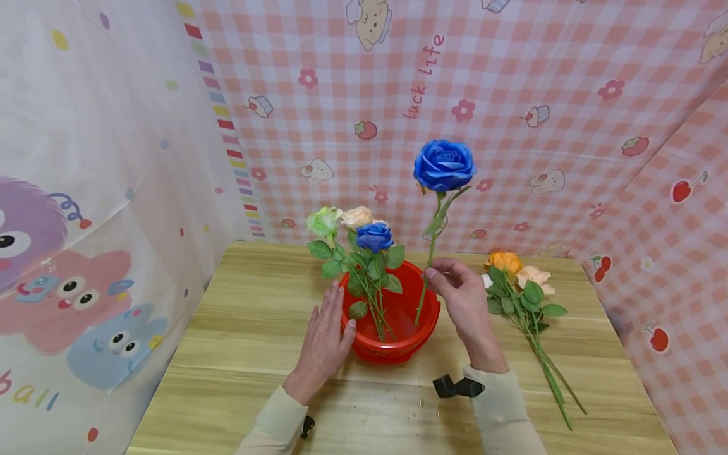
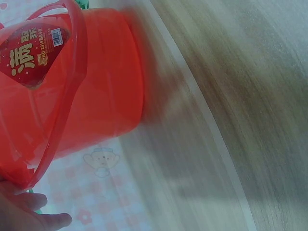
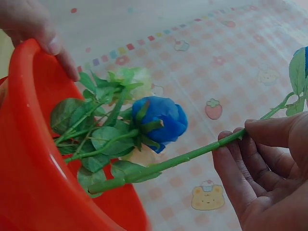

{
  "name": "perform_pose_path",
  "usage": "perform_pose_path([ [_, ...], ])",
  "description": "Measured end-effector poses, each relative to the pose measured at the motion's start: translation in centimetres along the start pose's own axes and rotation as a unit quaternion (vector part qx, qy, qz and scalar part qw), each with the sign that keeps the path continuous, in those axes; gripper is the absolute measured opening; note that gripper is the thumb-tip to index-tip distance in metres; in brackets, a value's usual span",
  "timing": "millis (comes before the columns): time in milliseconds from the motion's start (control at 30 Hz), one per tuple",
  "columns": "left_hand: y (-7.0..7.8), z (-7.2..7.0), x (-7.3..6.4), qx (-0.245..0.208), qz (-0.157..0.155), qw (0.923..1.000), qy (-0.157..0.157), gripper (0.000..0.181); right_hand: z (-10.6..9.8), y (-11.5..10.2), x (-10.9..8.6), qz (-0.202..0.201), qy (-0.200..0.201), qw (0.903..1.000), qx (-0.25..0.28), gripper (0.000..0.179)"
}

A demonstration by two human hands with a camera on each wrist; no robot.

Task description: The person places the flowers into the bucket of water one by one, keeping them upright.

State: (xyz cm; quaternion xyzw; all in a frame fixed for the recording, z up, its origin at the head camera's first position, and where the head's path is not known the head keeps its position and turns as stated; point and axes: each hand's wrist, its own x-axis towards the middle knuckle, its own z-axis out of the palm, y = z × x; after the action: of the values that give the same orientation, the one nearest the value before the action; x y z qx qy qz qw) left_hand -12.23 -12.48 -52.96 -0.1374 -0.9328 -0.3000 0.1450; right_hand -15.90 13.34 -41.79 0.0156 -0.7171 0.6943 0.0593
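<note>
A red plastic bucket (image 1: 392, 351) stands on the wooden table. In it are several artificial roses: a green one (image 1: 324, 221), a peach one (image 1: 357, 217) and a blue one (image 1: 375, 237), leaning to the left. My right hand (image 1: 463, 303) pinches the stem of another blue rose (image 1: 445, 165) between thumb and fingers. That flower rises above the bucket, and its stem's lower end is inside the rim. My left hand (image 1: 327, 341) rests against the bucket's left side with straight fingers. The left wrist view shows the bucket's handle (image 2: 72, 91) and a gold-lettered label (image 2: 31, 53).
Right of the bucket, an orange rose (image 1: 505, 261), a peach rose (image 1: 534, 278) and a partly hidden white flower (image 1: 486, 280) lie with their stems towards the front. Water drops (image 1: 421, 402) dot the table (image 1: 227, 354). Patterned cloths (image 1: 341, 126) hang behind and beside it.
</note>
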Motion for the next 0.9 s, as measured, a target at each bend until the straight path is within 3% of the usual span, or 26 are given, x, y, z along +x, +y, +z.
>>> perform_pose_path([
  [500,0.1,0.0,0.0,0.0,0.002,1.0,0.002,0.066,1.9,0.6,0.2,-0.009,-0.057,0.9975,-0.04,0.02],
  [900,0.1,0.0,0.0,0.005,0.002,1.0,0.005,0.067,3.2,1.4,0.2,-0.041,-0.093,0.9886,-0.111,0.016],
])
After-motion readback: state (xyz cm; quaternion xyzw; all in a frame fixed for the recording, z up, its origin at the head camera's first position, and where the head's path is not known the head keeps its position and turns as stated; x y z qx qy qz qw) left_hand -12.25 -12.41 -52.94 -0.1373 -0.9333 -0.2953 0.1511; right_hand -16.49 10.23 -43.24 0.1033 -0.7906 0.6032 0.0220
